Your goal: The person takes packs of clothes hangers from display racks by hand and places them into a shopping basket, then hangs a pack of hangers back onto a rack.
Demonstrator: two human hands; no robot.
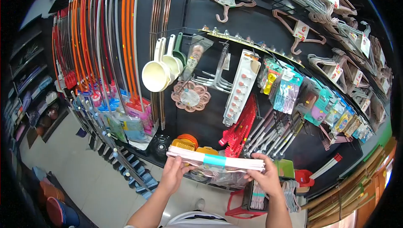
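A bundle of white and pale pink hangers [239, 163] with a teal band round its middle is held level in front of me. My left hand [173, 172] grips its left end, thumb on top. Its right end is gripped by my right hand [265, 175], with the fingers curled round it. Yellow baskets [184, 144] and a red item [240, 131] are just beyond the bundle. Below and to the right, more hangers [258, 197] stand in a dark crate by a red stool [235, 206].
White ladles [156, 76] and packaged goods [288, 89] hang on the black wall ahead. Orange and red poles [128, 39] stand at the left. Hangers [301, 32] hang at upper right. A low rack [110, 142] runs along the left floor; bamboo rolls [348, 186] lie at lower right.
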